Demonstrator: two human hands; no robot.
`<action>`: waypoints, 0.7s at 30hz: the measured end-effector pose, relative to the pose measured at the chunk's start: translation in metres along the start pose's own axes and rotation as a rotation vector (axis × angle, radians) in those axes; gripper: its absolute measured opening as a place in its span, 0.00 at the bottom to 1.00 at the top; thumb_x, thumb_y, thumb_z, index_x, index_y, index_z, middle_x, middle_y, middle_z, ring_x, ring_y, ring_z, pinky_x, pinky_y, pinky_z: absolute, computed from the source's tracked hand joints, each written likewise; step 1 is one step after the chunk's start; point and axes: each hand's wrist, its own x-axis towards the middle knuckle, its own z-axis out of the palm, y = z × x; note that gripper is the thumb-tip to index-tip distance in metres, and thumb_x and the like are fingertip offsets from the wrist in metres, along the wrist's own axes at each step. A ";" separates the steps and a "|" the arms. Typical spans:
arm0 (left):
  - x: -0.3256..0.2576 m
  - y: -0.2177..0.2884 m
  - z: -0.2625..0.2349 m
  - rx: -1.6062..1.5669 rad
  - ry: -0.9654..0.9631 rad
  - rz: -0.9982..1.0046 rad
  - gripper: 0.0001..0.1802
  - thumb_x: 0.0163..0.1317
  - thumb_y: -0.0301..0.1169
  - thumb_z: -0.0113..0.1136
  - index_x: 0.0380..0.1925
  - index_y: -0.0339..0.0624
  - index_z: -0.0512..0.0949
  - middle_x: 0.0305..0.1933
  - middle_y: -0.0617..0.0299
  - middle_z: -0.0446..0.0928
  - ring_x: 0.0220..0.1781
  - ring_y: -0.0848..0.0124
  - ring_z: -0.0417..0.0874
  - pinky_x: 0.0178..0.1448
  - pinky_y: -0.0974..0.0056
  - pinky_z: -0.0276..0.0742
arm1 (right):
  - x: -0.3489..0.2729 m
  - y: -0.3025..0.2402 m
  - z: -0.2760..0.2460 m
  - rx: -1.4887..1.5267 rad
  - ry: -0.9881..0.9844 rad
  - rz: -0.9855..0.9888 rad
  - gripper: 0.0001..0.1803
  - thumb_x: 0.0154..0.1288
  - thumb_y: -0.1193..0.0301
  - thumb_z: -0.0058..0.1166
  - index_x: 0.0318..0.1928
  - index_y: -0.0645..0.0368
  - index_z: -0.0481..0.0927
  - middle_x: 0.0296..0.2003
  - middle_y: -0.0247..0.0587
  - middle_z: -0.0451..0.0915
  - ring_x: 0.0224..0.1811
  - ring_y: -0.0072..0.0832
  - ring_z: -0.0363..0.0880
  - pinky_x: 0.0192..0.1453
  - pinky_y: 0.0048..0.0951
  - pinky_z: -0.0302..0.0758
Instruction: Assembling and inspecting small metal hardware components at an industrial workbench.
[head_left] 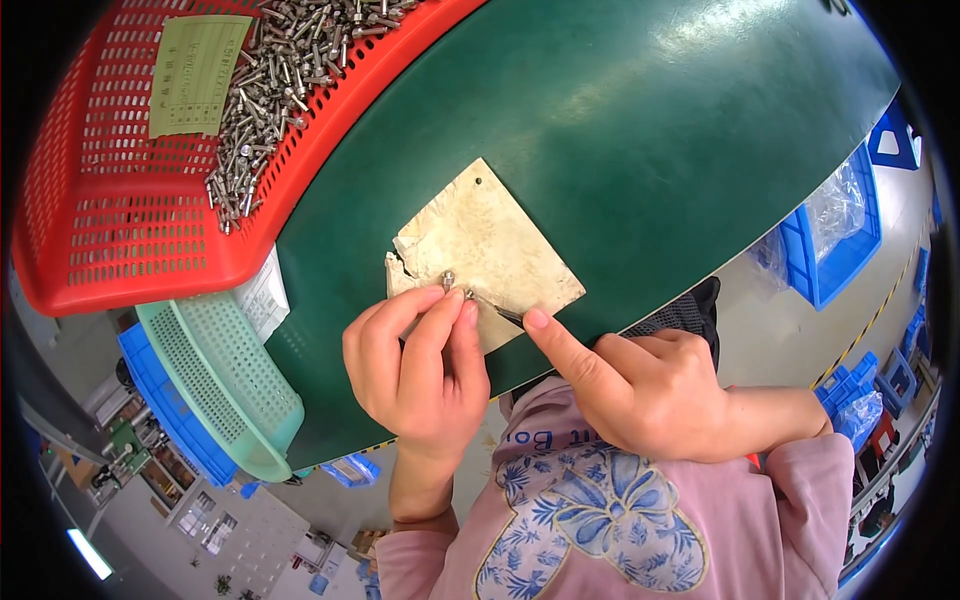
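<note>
My left hand (420,360) is closed, its thumb and fingertips pinching a small silver metal fitting (448,279) over a worn, cream-coloured square board (500,230). A second small metal end (469,295) shows between the thumb and fingertips; whether it belongs to the same fitting I cannot tell. From the right, my right hand (650,390) holds a thin, dark, pointed tool (508,316), its index finger stretched along it and the other fingers curled. The tool's tip points toward the metal end at my left thumb. The board has a torn left edge and a hole near its far corner.
A red perforated basket (135,215) at the far left holds many silver metal fittings (300,60) and a green paper label (198,75). A pale green basket (225,380) and a white paper (265,295) lie near the green table's (640,140) left edge. Blue crates (835,235) stand beyond the right edge.
</note>
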 end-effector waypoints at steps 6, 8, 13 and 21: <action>0.000 0.000 0.002 -0.015 0.008 -0.022 0.08 0.48 0.23 0.67 0.31 0.40 0.81 0.35 0.62 0.77 0.35 0.65 0.75 0.36 0.65 0.71 | 0.003 -0.001 -0.006 -0.051 -0.049 -0.040 0.38 0.36 0.71 0.51 0.57 0.62 0.74 0.14 0.24 0.54 0.09 0.14 0.58 0.11 0.20 0.56; 0.000 0.000 0.002 -0.049 0.001 -0.055 0.08 0.49 0.23 0.67 0.31 0.40 0.81 0.34 0.62 0.77 0.35 0.65 0.75 0.37 0.65 0.71 | 0.004 0.000 -0.008 -0.064 -0.058 -0.052 0.38 0.36 0.70 0.51 0.58 0.62 0.74 0.14 0.24 0.54 0.09 0.14 0.57 0.11 0.20 0.55; -0.003 0.002 0.001 -0.069 -0.009 -0.095 0.08 0.48 0.22 0.66 0.31 0.40 0.81 0.35 0.62 0.77 0.35 0.64 0.75 0.38 0.65 0.71 | 0.005 -0.001 -0.009 -0.097 -0.075 -0.092 0.39 0.36 0.70 0.50 0.58 0.64 0.74 0.14 0.25 0.52 0.09 0.14 0.54 0.11 0.20 0.54; -0.003 0.003 0.000 -0.075 -0.018 -0.105 0.08 0.49 0.22 0.66 0.31 0.39 0.81 0.36 0.62 0.77 0.36 0.64 0.76 0.38 0.65 0.72 | 0.006 -0.009 -0.008 -0.160 -0.062 -0.081 0.37 0.37 0.71 0.49 0.56 0.63 0.75 0.14 0.25 0.51 0.10 0.15 0.51 0.11 0.19 0.51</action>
